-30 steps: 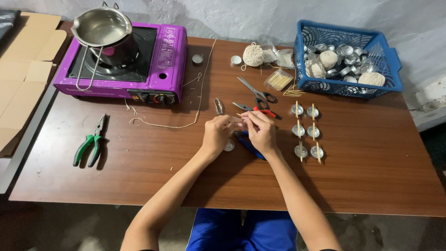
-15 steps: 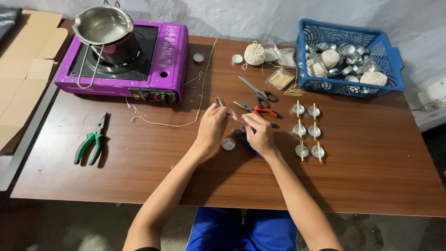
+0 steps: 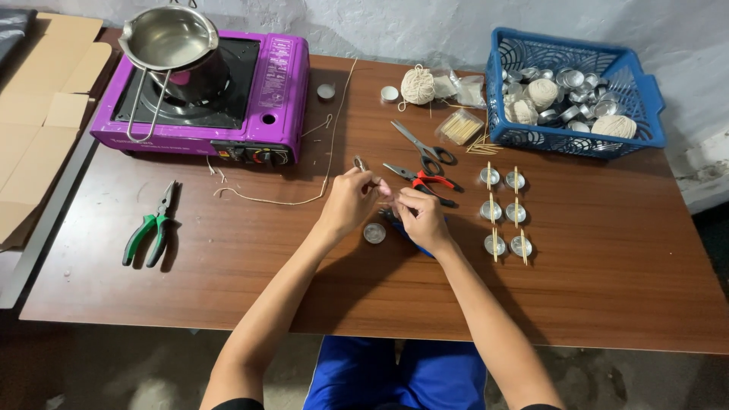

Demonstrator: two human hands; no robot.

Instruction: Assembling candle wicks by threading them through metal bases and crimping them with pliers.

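My left hand (image 3: 349,201) and my right hand (image 3: 420,218) meet fingertip to fingertip just above the middle of the wooden table (image 3: 319,281). Together they pinch a short thin piece of wick (image 3: 386,191), which is mostly hidden by the fingers. A small round metal cup (image 3: 373,232) sits on the table right under the hands. A blue object (image 3: 406,235) pokes out from under my right hand. Red-handled pliers (image 3: 425,181) lie just beyond the fingertips. A long loose string (image 3: 281,200) trails off to the left.
A purple portable stove (image 3: 258,91) carrying a steel pot (image 3: 171,38) stands at the back left. Green pliers (image 3: 152,228) lie at the left, scissors (image 3: 421,144) behind the hands. Several metal cups with sticks (image 3: 505,211) stand to the right, a blue basket (image 3: 577,144) behind them.
My hands have drawn back off the small metal cup, which was covered and now shows below them. The fingers stay pinched together.
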